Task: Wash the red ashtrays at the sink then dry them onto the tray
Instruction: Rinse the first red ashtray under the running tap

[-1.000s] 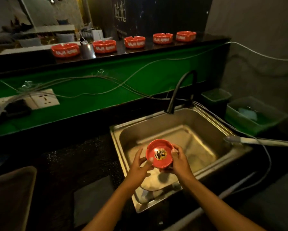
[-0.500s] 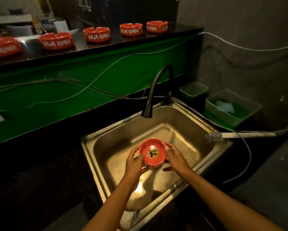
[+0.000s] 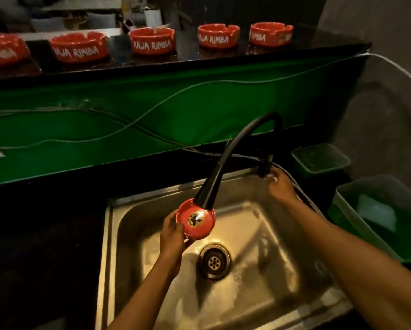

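Note:
A red ashtray [image 3: 197, 222] with dark ash inside is held over the steel sink [image 3: 271, 234], right under the spout of the black faucet [image 3: 223, 167]. My left hand [image 3: 172, 232] grips its left rim with thumb and fingers. My right hand [image 3: 279, 185] reaches to the faucet's base at the sink's back right corner and touches the black handle there; whether its fingers close round the handle I cannot tell. Several more red ashtrays, among them one [image 3: 152, 40] and another [image 3: 271, 34], stand in a row on the dark counter [image 3: 318, 47] above.
A green wall panel with loose cables [image 3: 152, 113] runs behind the sink. Two green tubs stand to the right, a small one [image 3: 320, 159] and a large one [image 3: 376, 210] holding a pale cloth. The drain [image 3: 214, 260] lies below the ashtray.
My right hand let go of the ashtray and moved up right to the faucet base. My left hand raised the ashtray under the spout. The camera came closer.

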